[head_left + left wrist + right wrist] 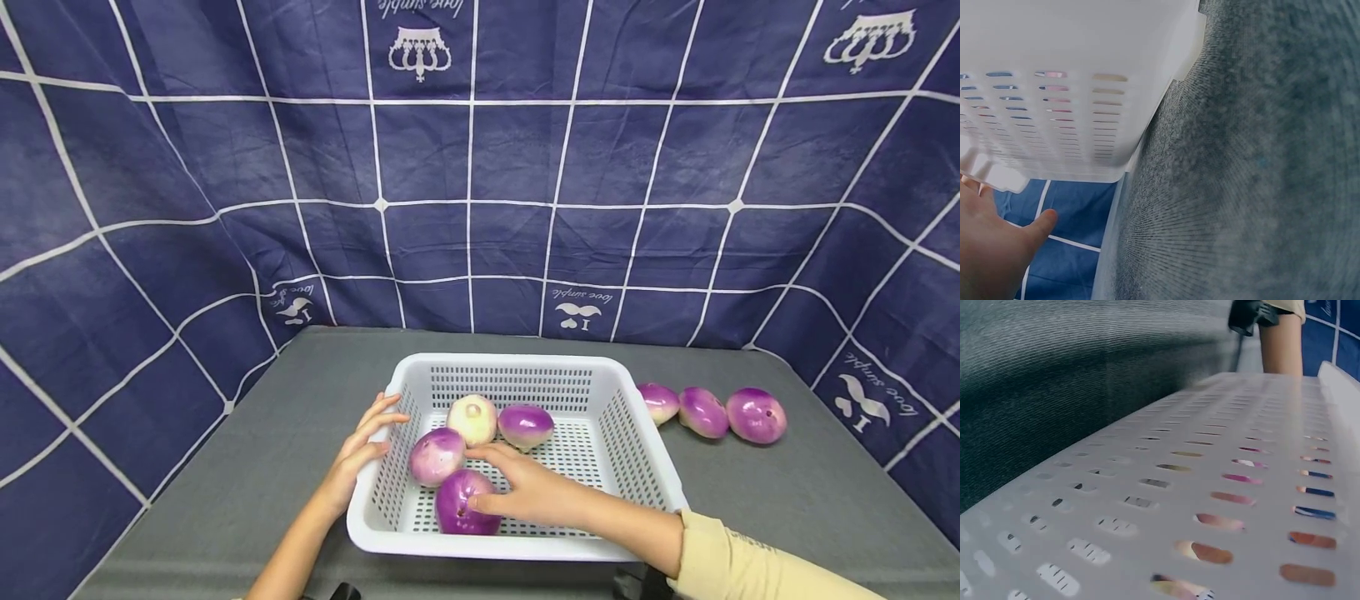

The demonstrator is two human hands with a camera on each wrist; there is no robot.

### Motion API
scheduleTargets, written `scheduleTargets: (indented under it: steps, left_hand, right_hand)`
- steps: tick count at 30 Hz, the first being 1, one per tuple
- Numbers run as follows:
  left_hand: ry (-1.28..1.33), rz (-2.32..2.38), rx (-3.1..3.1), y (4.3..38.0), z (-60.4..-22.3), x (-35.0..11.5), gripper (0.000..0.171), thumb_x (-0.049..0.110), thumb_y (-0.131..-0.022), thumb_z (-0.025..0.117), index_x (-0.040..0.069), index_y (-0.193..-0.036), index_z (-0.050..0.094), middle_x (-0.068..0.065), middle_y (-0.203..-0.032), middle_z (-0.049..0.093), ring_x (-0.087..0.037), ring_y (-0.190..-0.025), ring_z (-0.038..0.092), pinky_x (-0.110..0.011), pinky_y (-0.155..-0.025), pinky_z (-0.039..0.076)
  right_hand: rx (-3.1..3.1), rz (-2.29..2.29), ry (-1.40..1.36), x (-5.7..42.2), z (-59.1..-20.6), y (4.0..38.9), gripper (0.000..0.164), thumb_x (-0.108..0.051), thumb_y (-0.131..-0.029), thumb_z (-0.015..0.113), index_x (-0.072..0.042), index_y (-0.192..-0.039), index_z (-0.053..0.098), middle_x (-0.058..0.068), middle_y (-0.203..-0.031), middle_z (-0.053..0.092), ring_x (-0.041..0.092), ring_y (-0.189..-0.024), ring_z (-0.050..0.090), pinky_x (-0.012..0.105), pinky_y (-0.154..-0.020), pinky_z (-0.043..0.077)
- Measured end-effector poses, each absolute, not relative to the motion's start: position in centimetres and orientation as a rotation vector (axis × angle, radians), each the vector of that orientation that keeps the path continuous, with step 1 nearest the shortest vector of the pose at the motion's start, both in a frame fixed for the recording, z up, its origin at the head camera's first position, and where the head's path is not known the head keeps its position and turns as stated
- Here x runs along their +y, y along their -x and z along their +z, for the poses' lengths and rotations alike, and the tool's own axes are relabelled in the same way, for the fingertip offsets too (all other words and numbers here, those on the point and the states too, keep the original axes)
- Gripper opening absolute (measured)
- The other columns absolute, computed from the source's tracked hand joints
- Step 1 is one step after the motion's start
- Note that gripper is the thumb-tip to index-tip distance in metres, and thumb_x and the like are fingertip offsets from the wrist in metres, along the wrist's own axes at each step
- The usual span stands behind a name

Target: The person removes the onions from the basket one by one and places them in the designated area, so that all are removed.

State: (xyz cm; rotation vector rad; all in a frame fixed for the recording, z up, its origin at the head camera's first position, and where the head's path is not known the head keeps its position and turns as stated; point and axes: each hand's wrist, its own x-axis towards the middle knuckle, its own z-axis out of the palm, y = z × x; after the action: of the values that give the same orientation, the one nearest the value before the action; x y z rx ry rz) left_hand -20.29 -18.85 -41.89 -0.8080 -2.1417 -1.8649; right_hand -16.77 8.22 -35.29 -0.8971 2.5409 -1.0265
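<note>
Basket of white plastic, rectangular, open-topped and slotted in walls and floor, stood on a grey bench; the step in hand appeared to be the handling of turnip-like vegetables inside it (whether one was being set down or taken up could not be told). The right hand reached in across the near right corner, its thumb on a deep-purple round vegetable at the near wall, its visible fingers spread from the thumb, tips beside a pinkish-purple, pale-patched round vegetable; no firm grip was evident. The left hand rested at the left rim, fingers extended over it. By judgement, the next move called for either closing on the deep-purple piece or clearing it without rolling its neighbours. Farther back in the basket lay a cream round vegetable, stub end showing, and a purple oval vegetable with a pale underside. Outside, to the right, lay three purple-and-white vegetables, the leftmost partly hidden by the basket.
</note>
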Motion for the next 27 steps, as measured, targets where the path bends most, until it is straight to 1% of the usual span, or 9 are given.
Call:
scheduleTargets:
  steps: [6, 8, 12, 15, 20, 23, 27]
  left_hand:
    - [0.802, -1.864, -2.152, 20.3, -41.9, -18.8, 0.037, 0.001, -0.08, 0.04, -0.001, -0.114, 0.054, -0.002, -0.144, 0.031, 0.003, -0.137, 0.005, -0.002, -0.1, 0.007]
    - [0.802, -1.868, -2.149, 20.3, -41.9, -18.8, 0.037, 0.001, -0.08, 0.04, -0.002, -0.114, 0.054, -0.001, -0.144, 0.031, 0.002, -0.138, 0.005, -0.003, -0.1, 0.007]
    - [0.801, -1.866, -2.147, 20.2, -42.0, -18.8, 0.037, 0.001, -0.08, 0.039, -0.002, -0.114, 0.054, -0.001, -0.143, 0.032, 0.001, -0.138, 0.005, -0.002, -0.1, 0.008]
    - [0.797, -1.865, -2.148, 20.2, -42.1, -18.8, 0.037, 0.001, -0.08, 0.039, -0.002, -0.114, 0.054, 0.0, -0.143, 0.032, 0.001, -0.138, 0.005, -0.002, -0.1, 0.008]
    - [0.796, -1.871, -2.149, 20.3, -42.1, -18.7, 0.037, 0.001, -0.08, 0.039, -0.003, -0.114, 0.054, 0.001, -0.143, 0.032, 0.003, -0.137, 0.005, -0.002, -0.1, 0.008]
    - [0.797, -1.875, -2.146, 20.3, -42.1, -18.8, 0.037, 0.001, -0.08, 0.039, -0.003, -0.114, 0.054, 0.002, -0.143, 0.032, 0.003, -0.137, 0.005, -0.002, -0.1, 0.008]
    - [0.796, -1.872, -2.148, 20.3, -42.0, -18.8, 0.037, 0.001, -0.08, 0.039, -0.003, -0.114, 0.054, 0.002, -0.143, 0.032, 0.003, -0.137, 0.005, -0.002, -0.099, 0.008]
  right_hand:
    - [2.561, -0.942, 0.898, 8.1, -36.0, 16.7, 0.063, -0.04, -0.082, 0.06, -0.01, -0.134, 0.042, 0.016, -0.139, 0.039, 0.031, -0.127, 0.04, 0.052, -0.099, 0.036]
    - [2.563, -0.919, 0.912, 8.1, -36.2, 16.6, 0.063, -0.039, -0.081, 0.061, -0.009, -0.133, 0.042, 0.015, -0.136, 0.041, 0.03, -0.124, 0.044, 0.048, -0.097, 0.04]
    - [2.563, -0.89, 0.935, 8.1, -36.4, 16.6, 0.064, -0.037, -0.08, 0.063, -0.007, -0.132, 0.043, 0.016, -0.134, 0.042, 0.031, -0.122, 0.045, 0.045, -0.097, 0.041]
    - [2.587, -0.845, 0.96, 8.1, -36.6, 16.7, 0.063, -0.035, -0.08, 0.064, -0.008, -0.132, 0.043, 0.015, -0.133, 0.046, 0.029, -0.122, 0.046, 0.043, -0.099, 0.04]
    - [2.635, -0.747, 1.011, 7.9, -36.9, 16.8, 0.059, -0.03, -0.08, 0.064, -0.012, -0.132, 0.044, 0.009, -0.128, 0.053, 0.022, -0.118, 0.05, 0.037, -0.099, 0.04]
    - [2.653, -0.715, 1.033, 7.9, -37.0, 16.9, 0.057, -0.03, -0.08, 0.064, -0.014, -0.132, 0.045, 0.006, -0.128, 0.053, 0.019, -0.118, 0.05, 0.035, -0.099, 0.041]
    - [2.632, -0.716, 1.079, 7.8, -36.9, 17.0, 0.061, -0.027, -0.077, 0.067, -0.014, -0.132, 0.043, 0.006, -0.129, 0.052, 0.018, -0.118, 0.05, 0.032, -0.097, 0.042]
